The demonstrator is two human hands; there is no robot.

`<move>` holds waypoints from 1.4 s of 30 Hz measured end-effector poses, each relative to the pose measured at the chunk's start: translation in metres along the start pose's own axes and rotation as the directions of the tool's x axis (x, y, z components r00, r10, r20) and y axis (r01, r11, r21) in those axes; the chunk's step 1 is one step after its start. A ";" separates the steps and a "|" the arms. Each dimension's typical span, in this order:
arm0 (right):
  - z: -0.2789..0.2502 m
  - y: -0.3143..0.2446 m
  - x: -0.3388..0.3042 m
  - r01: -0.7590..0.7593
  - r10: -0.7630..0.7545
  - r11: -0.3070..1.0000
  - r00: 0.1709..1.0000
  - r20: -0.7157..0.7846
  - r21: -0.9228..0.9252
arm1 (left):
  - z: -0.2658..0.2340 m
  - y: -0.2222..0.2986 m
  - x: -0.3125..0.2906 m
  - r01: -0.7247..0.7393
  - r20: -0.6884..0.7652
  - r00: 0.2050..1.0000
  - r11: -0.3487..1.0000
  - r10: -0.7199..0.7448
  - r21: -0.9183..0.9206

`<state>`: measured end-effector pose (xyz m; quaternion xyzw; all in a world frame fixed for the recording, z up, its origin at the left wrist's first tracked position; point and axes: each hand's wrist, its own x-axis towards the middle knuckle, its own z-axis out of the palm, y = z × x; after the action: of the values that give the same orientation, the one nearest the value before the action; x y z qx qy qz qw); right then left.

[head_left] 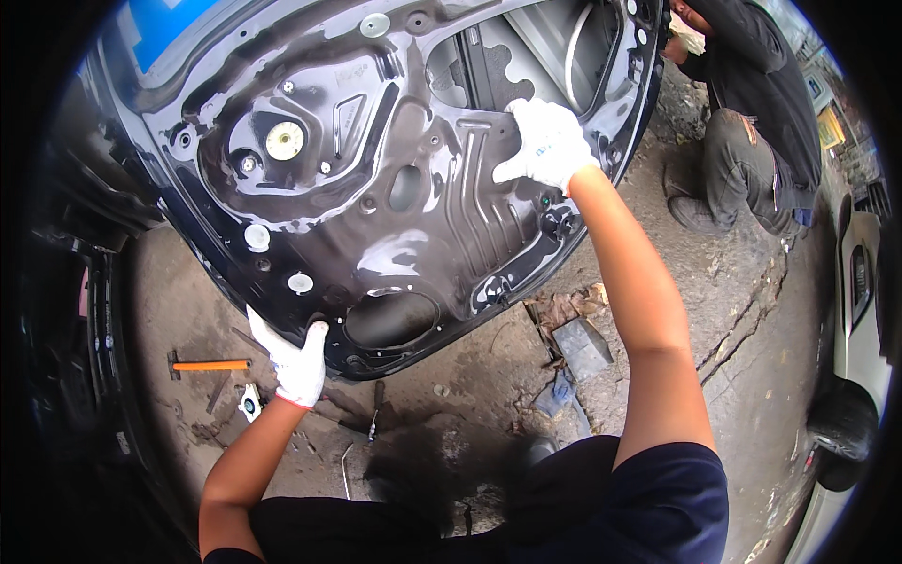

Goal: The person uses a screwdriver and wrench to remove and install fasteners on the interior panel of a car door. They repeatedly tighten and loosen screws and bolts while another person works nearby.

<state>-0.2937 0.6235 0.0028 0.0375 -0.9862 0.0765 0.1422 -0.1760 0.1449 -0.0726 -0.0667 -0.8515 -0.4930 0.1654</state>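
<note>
A dark car door (376, 240), its inner trim off, is tilted in front of me with its bare metal inner side facing me. My left hand (299, 365), in a white glove, grips the door's lower left edge, the thumb on the inner face and the other fingers partly hidden behind the rim. Higher on the right, my right hand (545, 146), also gloved in white, holds the door by the lower edge of its large opening (526, 61). Its thumb points left across the panel, while its curled fingertips are partly hidden.
An orange-handled hammer (211, 366), a screwdriver (376, 411) and a small white part (249, 402) lie on the concrete floor. Near my right forearm is a grey flat piece (583, 349) among debris. Another person (742, 122) crouches at the upper right; a car (855, 310) stands far right.
</note>
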 end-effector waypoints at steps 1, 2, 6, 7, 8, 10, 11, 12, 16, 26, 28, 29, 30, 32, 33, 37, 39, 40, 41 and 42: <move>-0.001 -0.002 -0.001 -0.002 0.002 1.000 1.000 -0.010 -0.016 | -0.001 0.000 -0.001 -0.023 0.003 1.000 0.999 0.023 0.024; -0.002 -0.003 -0.002 0.006 -0.007 1.000 1.000 -0.025 -0.019 | -0.001 0.000 0.000 -0.028 0.005 1.000 0.999 0.028 0.037; -0.003 -0.002 -0.004 0.014 -0.014 1.000 0.998 -0.054 -0.002 | -0.002 0.000 0.000 -0.009 0.009 1.000 0.999 0.009 0.047; -0.002 -0.001 -0.004 0.013 -0.012 1.000 0.999 -0.052 0.010 | -0.002 0.000 0.000 -0.025 0.003 1.000 0.997 0.025 0.074; -0.002 0.000 -0.004 0.010 -0.009 1.000 0.998 -0.057 0.027 | -0.002 0.000 0.000 -0.026 -0.003 1.000 0.995 0.026 0.093; -0.001 0.003 -0.003 0.048 -0.046 0.998 0.997 -0.060 0.042 | -0.002 -0.002 0.000 -0.024 -0.004 1.000 0.993 0.025 0.118; 0.000 0.004 -0.003 0.067 -0.065 0.997 0.997 -0.052 0.045 | -0.003 -0.003 0.000 -0.022 -0.002 1.000 0.992 0.023 0.125; 0.000 0.005 -0.002 0.071 -0.068 0.996 0.996 -0.052 0.056 | -0.003 -0.004 0.000 -0.015 -0.002 1.000 0.992 0.016 0.121; -0.002 0.006 -0.001 0.071 -0.069 0.995 0.997 -0.037 0.068 | -0.005 -0.008 0.001 -0.057 0.003 0.998 0.983 0.057 0.174; -0.006 0.000 -0.008 0.029 -0.024 0.996 0.998 -0.063 0.082 | -0.003 -0.005 -0.001 -0.016 0.000 1.000 0.994 0.016 0.111; -0.011 0.000 -0.004 0.009 -0.009 0.996 1.000 -0.010 0.086 | -0.002 -0.003 0.000 -0.017 0.003 1.000 0.996 0.017 0.093; -0.014 0.000 -0.001 0.009 -0.013 0.996 0.999 0.048 0.090 | -0.002 -0.001 0.000 -0.015 0.007 1.000 0.998 0.015 0.061; -0.020 0.003 0.008 -0.009 -0.015 0.959 0.996 0.083 0.282 | -0.002 -0.001 0.000 0.007 0.006 1.000 1.000 -0.007 0.028; -0.033 0.009 0.036 -0.232 0.087 0.654 0.969 0.233 0.720 | -0.002 0.001 0.000 -0.023 0.003 1.000 0.998 0.023 0.063; -0.037 0.010 0.050 -0.278 0.167 0.320 0.958 0.234 0.906 | -0.002 0.002 0.000 -0.020 0.005 1.000 0.997 0.020 0.070; -0.038 0.005 0.094 -0.158 0.033 0.941 0.922 0.385 0.299 | -0.002 0.004 0.001 -0.007 0.007 1.000 0.998 0.007 0.067; -0.033 -0.001 0.104 -0.123 0.077 0.988 0.910 0.408 0.088 | -0.002 0.003 0.001 -0.026 0.012 1.000 0.996 0.025 0.082; -0.033 -0.001 0.108 -0.101 0.059 0.992 0.904 0.424 0.076 | -0.002 0.002 0.001 -0.024 0.011 1.000 0.997 0.023 0.080; -0.031 -0.002 0.108 -0.093 0.073 0.995 0.890 0.451 0.024 | -0.003 0.001 0.001 -0.022 0.012 1.000 0.997 0.022 0.069; -0.030 -0.002 0.109 -0.098 0.069 0.995 0.875 0.480 0.035 | -0.003 -0.001 0.001 -0.020 0.013 1.000 0.998 0.019 0.056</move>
<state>-0.3898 0.6208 0.0629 0.0167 -0.9888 0.0997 -0.1101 -0.1766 0.1421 -0.0718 -0.0733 -0.8652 -0.4671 0.1668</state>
